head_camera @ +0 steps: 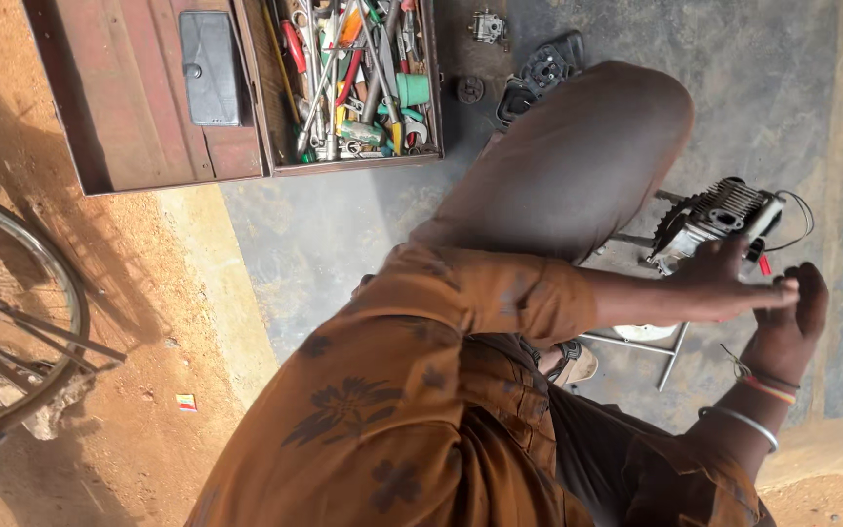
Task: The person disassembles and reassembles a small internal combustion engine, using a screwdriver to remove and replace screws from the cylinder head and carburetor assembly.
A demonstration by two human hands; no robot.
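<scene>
Crouching over the grey concrete floor [343, 234], I have both hands at the right edge of the frame on the small grey metal engine with bare cooling fins [719, 220]. It sits on a thin metal rod frame [670, 346], just beyond my bent knee in brown trousers [587, 156].

My left hand [724, 278] lies against the near side of the engine, fingers stretched out and slightly spread. My right hand [787, 327], the one with the wrist bands and silver bangle, comes up from below with its fingers curled beside the left fingertips. I cannot tell whether it pinches anything. A thin black wire [800, 210] loops off the far end of the engine.

As I judge it, the engine is partly stripped. A black plastic cover [548, 68], a small metal block part [488, 26] and a dark round piece [470, 90] lie apart on the floor at upper centre, still off the engine.

The rusty red-brown metal toolbox [148, 107] stands open at the upper left, its tray crowded with spanners and coloured screwdrivers [358, 78]. A bicycle wheel [21, 293] shows at the left edge, over the red dirt.
</scene>
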